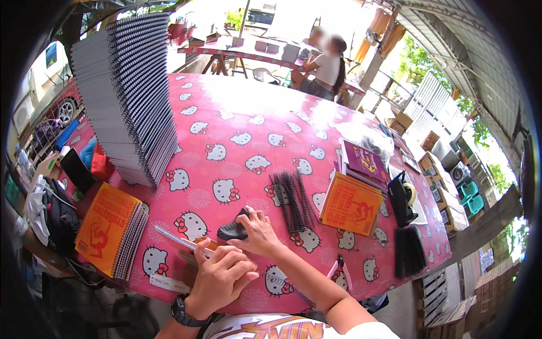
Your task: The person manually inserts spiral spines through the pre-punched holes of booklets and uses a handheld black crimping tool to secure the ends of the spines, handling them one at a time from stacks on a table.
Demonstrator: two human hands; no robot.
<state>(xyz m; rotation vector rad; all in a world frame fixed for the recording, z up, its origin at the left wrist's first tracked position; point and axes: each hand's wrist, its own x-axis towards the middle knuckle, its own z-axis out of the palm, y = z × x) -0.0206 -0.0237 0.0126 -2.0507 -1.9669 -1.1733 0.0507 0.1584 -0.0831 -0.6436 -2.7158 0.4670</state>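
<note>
Many books look bound; loose coils suggest more remain.
Most books stand along the left edge of the surface; the coils lie nearer its right. By its near edge, the left hand's fingers curl around a pale strip; the right hand's narrow onto a black object, kind unclear.

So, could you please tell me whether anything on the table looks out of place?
A loose coil does: it lies by the near edge, beside the right forearm, apart from the coil bundles. The tall notebook stack seems tilted, perhaps from lens distortion.
</note>
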